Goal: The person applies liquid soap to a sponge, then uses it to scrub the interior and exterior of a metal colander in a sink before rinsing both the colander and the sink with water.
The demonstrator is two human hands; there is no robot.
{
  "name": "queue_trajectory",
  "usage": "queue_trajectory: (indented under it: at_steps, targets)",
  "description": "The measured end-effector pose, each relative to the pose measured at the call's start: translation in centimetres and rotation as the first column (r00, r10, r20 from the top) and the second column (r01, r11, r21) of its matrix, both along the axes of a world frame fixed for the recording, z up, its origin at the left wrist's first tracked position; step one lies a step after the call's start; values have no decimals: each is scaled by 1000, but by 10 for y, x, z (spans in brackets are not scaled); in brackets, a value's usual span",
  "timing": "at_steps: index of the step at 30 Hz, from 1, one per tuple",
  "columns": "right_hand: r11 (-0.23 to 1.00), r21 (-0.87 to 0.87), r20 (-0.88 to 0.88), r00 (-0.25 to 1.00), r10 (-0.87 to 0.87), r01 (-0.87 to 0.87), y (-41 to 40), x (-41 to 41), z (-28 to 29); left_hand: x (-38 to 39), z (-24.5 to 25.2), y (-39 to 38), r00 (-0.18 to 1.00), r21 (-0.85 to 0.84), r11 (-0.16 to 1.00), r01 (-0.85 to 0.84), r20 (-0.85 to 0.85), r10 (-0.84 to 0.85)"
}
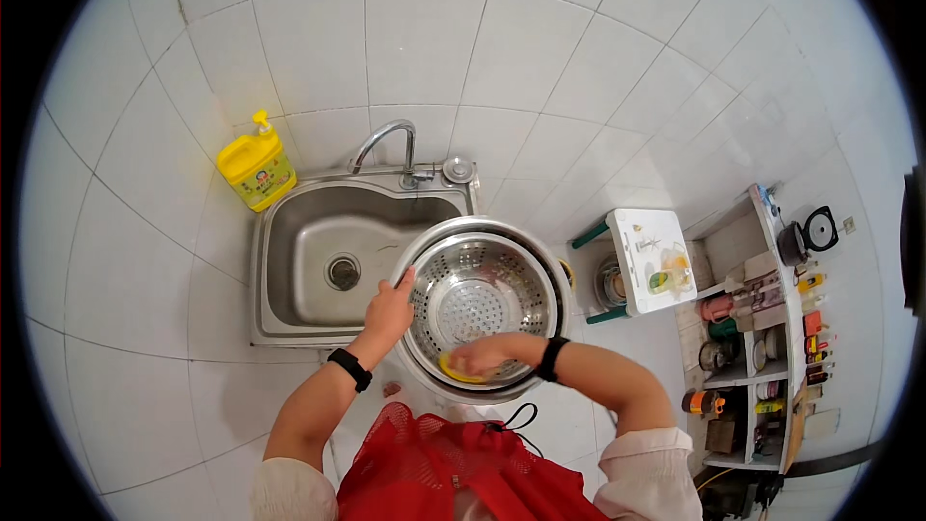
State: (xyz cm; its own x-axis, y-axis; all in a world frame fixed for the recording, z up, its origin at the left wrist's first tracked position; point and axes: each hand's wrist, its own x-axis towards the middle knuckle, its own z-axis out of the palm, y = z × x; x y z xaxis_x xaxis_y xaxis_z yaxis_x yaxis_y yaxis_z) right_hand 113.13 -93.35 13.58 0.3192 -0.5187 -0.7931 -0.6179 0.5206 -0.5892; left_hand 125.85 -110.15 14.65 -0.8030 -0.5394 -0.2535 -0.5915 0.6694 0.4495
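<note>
A perforated stainless steel colander (pixel 474 311) sits inside a larger steel basin (pixel 434 230), right of and partly overlapping the sink's right edge. My left hand (pixel 391 310) grips the left rim, its fingers at the edges of the two vessels. My right hand (pixel 481 356), slightly blurred, is inside the colander near its lower wall and holds a yellow sponge (pixel 457 370) against the metal. The steel sink (pixel 347 231) has a drain (pixel 342 272) and holds no water that I can see. What supports the basin is hidden beneath it.
A chrome faucet (pixel 411 152) and a round drain strainer (pixel 458 169) are at the sink's back edge. A yellow pump bottle (pixel 257 172) stands at its back left. On the right are a white-topped stool (pixel 644 231) and shelves (pixel 731 376) with jars and bottles.
</note>
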Motion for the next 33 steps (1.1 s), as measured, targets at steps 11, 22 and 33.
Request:
queue_trajectory:
  at_steps: [11,22,33]
  targets:
    - [898,90,-954,222,202,-430,44,-73,-42,-5,-8,-2,999,-49,998,32,-10,-33]
    - [786,-300,346,830,-437,540,6,11,-60,-5,-2,0,1000,-14,1000,-4,18,4]
    - [710,-65,-991,-38,-128,-701,-10,-80,-17,-3,-7,-6,996,-78,993,88,-6,-88]
